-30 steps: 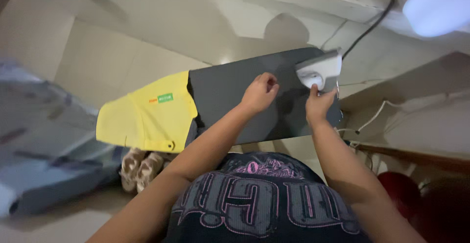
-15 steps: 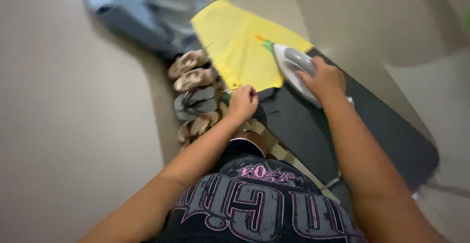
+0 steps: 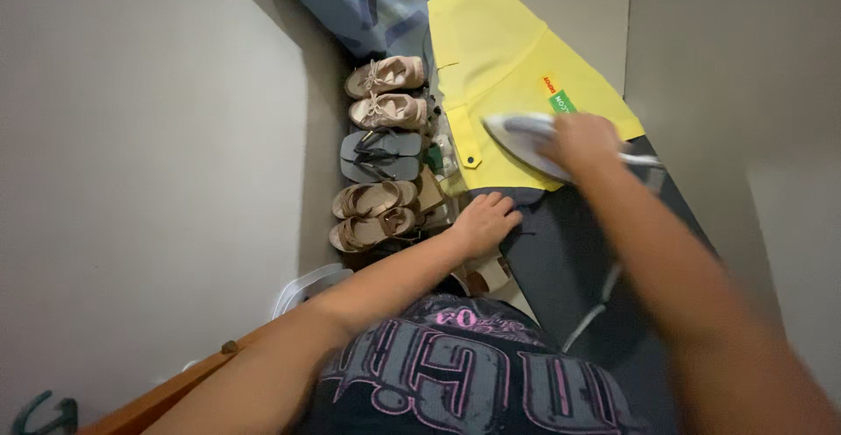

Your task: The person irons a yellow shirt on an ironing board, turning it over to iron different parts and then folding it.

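Dark ironing board (image 3: 569, 268) under both hands w/ a yellow cloth (image 3: 499, 58) lying on it past the fingers. Floor (image 3: 149, 181) left of them has shoes (image 3: 381, 150) in a row.

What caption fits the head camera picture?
Right hand slides an iron over yellow cloth; left hand holds its edge.

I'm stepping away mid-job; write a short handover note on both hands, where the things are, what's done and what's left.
Right hand: grips the iron, blurred, on the yellow part of the garment.
Left hand: flat at the garment's near edge, holding the cloth down.
Garment: spread along the dark ironing board, yellow part far, dark part near.
Done: can't tell how much is pressed.
Left: probably the rest of the yellow part.
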